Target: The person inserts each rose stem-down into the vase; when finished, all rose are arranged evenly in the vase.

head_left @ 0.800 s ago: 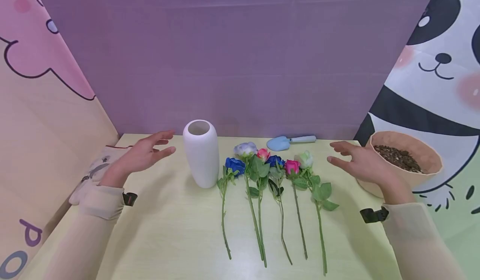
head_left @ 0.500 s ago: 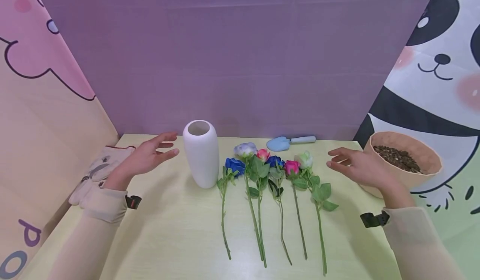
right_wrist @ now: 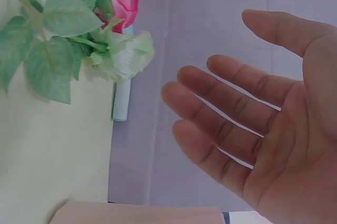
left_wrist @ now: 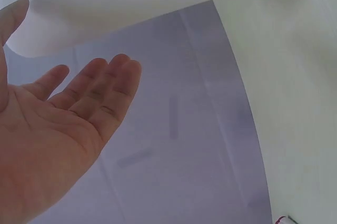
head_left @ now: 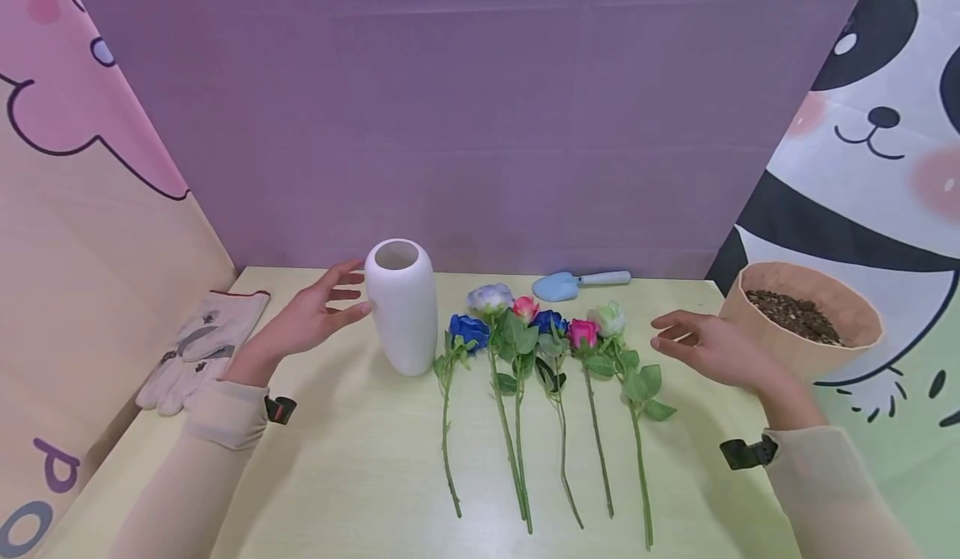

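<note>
A white vase stands upright at the back of the table, left of the flowers. My left hand is at its left side, thumb and fingers spread; in the left wrist view the palm holds nothing, and whether a fingertip touches the vase I cannot tell. Several artificial flowers lie in a row with stems toward me: a blue rose, a pale lilac bloom, a magenta rose and a pale green-white one among them. My right hand hovers right of them, fingers relaxed and holding nothing.
A light blue hand trowel lies behind the flowers at the back edge. A tan pot of dark soil stands at the right, just beyond my right hand. White patterned gloves lie at the left. A purple cloth hangs behind the table.
My left hand has moved right, up to the vase's side. The right hand has sunk slightly. Vase and flowers have stayed in place.
</note>
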The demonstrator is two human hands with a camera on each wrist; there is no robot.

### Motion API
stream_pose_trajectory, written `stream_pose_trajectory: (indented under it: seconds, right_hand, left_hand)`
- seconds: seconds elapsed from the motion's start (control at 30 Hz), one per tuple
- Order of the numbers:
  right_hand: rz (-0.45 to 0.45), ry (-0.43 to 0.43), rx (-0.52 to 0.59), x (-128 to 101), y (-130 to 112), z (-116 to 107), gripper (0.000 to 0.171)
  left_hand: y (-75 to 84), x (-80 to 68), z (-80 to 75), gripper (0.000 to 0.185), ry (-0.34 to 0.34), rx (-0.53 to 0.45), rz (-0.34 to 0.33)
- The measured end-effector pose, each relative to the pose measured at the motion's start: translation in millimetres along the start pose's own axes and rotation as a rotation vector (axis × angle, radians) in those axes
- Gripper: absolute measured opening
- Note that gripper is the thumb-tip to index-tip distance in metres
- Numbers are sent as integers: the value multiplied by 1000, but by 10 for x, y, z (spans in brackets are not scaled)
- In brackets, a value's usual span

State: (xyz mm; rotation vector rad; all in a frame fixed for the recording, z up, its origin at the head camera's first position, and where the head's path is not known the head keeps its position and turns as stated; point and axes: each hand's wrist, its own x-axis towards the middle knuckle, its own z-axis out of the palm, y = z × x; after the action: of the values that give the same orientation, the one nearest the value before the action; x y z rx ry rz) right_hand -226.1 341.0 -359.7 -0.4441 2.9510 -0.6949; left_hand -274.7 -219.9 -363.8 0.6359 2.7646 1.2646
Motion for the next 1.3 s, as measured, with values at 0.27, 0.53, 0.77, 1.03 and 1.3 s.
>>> stream_pose_trajectory:
  seconds: [0.27,0.53,0.77,1.03,1.3]
  right_hand:
    - [3,-5,6,-31,38,77,36]
    - [52,-53,87,-55,88,168,33]
    - [127,-89,197,-110,129,297,36]
    - [161,-99,235,-134,227,456,33]
    - [165,-119,243,-162,275,573,26]
  left_hand:
    - [11,26,58,75,2,-14,-5]
    - [31,45,103,75,-6,-33,-21]
    - [21,56,146,72,5,-52,-15]
    - [28,50,157,72,5,-66,-6]
    - [37,54,158,72,1,-73,3]
